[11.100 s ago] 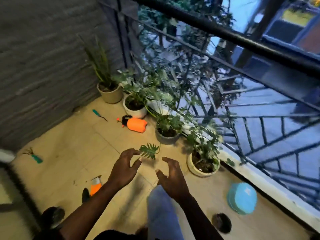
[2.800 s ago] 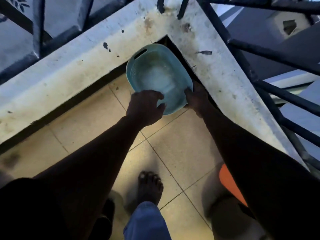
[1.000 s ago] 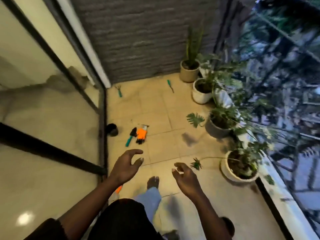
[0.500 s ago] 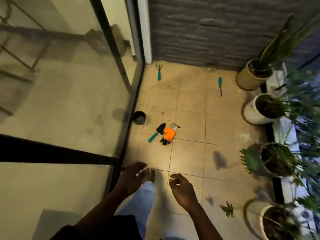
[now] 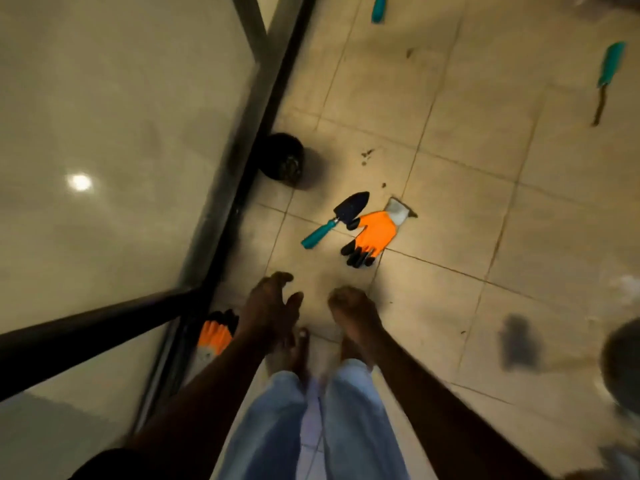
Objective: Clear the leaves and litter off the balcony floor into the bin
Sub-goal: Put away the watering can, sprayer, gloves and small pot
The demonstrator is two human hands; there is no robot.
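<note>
At the left stands a glass door in a dark frame (image 5: 239,140), its pane showing a small bright reflection. Low against that frame, on the near side, lies an orange-and-black glove (image 5: 215,336), partly hidden behind the left forearm. A small black pot (image 5: 282,159) sits farther off, touching the frame's foot. The left hand (image 5: 272,306) hangs over the beige tiled floor (image 5: 467,188) with fingers spread and loosely bent, thumb apart, holding nothing. Just beyond it lies a trowel (image 5: 334,220) with a teal handle and a dark blade, its blade beside a second orange glove (image 5: 375,233) lying flat, black fingertips pointing near. The right hand (image 5: 349,311) hangs close to the left one, fingers bent downward and near together; motion blur hides their tips, and nothing shows in them. The litter (image 5: 367,155), a few dark crumbs, lies on the tiles beyond the trowel, right of the pot. Below the hands are two pale-blue trouser legs (image 5: 277,427). Far off lies a teal handle (image 5: 378,8), and at the far right a teal-handled tool (image 5: 607,74).
</note>
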